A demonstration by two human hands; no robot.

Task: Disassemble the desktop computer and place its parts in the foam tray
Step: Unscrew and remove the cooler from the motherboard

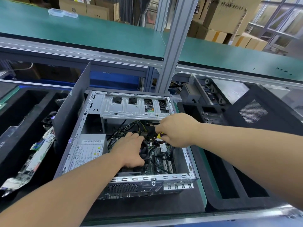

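Two hands are working inside the open desktop computer, which is lying on its side at the middle of the bench, between two foam trays.

Head view — items:
- Left hand: fingers are curling round a dark fan-like block on the motherboard, gripping it.
- Right hand: fingers are closing round a yellow-handled screwdriver; its tip is hidden, so the screw it is meeting cannot be told.
- Power supply: sitting in the case, just left of the left wrist.
- Drive cage: spanning the far end of the case.
- Cable bundle: lying between cage and board, close to both hands.
- Side panel: standing upright along the left wall of the case.
- Left foam tray: already holding a circuit card.
- Right foam tray: its near slots are showing bare.

Step in hand, as judged: the cooler is being unfastened while the left hand is steadying it. Next move is calling for the remaining fasteners and the fan lead to be freed — then a straight lift to a tray. Cables are crowding the lift path and the upright panel is blocking a direct reach leftward.
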